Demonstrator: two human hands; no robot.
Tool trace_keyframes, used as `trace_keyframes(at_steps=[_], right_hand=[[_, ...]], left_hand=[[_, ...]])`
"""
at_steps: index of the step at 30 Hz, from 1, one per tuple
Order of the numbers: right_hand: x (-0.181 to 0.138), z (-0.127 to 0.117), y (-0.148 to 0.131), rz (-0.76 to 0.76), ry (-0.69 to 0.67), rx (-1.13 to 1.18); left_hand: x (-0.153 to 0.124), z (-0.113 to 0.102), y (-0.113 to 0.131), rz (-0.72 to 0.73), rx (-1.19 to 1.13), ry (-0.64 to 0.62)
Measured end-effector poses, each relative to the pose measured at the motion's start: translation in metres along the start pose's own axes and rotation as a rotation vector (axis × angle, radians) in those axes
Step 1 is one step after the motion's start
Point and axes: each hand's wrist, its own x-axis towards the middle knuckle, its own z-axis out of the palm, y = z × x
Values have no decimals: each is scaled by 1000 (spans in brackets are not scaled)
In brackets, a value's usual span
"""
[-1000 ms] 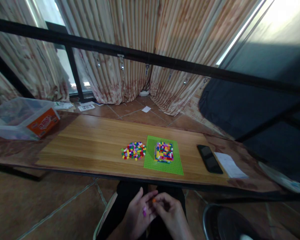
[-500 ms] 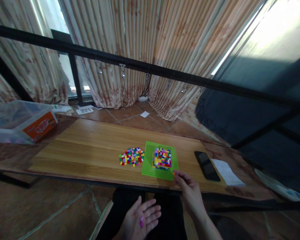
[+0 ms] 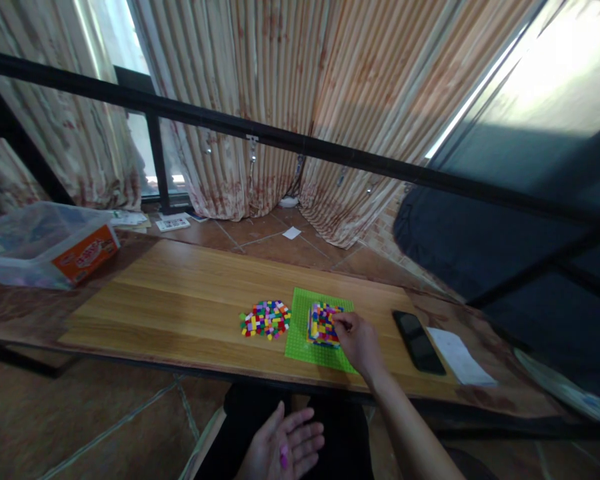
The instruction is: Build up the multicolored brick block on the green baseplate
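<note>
I see the brick stack (image 3: 323, 328) at my right hand (image 3: 357, 343)'s narrowed fingers, contents hidden, near the counter (image 3: 145, 307)'s front edge, room stretching beyond the loose bricks (image 3: 266, 319), my spread left hand (image 3: 286, 443) cradling a purple brick (image 3: 283, 457).

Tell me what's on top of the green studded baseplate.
A stack of multicoloured toy bricks stands on the green studded baseplate. The right hand hides part of the stack's right side and the baseplate there; the surface beneath the stack is covered too.
</note>
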Motion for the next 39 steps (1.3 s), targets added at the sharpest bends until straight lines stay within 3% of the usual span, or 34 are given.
trace_keyframes(at_steps=[7,21,39], right_hand=[[8,2,-1,43,-39,-101],[11,4,-9,151,43,53],[21,7,-6,162,78,18]], left_hand=[[0,-1,0,-10,-16,-7],[1,-3,-1,-16,11,-2],[-1,-6,0,-19,29,-26]])
